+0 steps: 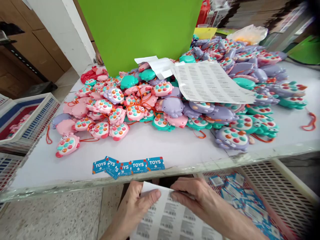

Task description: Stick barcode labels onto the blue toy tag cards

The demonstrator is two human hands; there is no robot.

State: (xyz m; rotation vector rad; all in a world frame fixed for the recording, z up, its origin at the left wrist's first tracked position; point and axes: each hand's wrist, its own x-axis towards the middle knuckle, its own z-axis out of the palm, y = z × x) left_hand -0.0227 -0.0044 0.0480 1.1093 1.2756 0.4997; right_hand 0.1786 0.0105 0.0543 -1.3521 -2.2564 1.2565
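Note:
Below the table's front edge I hold a white sheet of barcode stickers point(170, 216). My left hand point(140, 203) grips its top left, with the thumb lying over the face of the sheet. At the upper right edge my right hand point(192, 195) has its thumb and fingers pinched together on the sheet; whether a single sticker is between them I cannot tell. Just beyond my hands, several blue cards marked TOYS point(138, 165) lie in an overlapping row along the table edge.
Pink, purple and teal animal-shaped toys point(135, 110) heap across the white table point(75, 173). More sticker sheets point(212, 81) lie on the heap, before a green panel point(142, 30). At lower right a crate point(282, 186) holds many blue cards; another crate point(37, 116) stands left.

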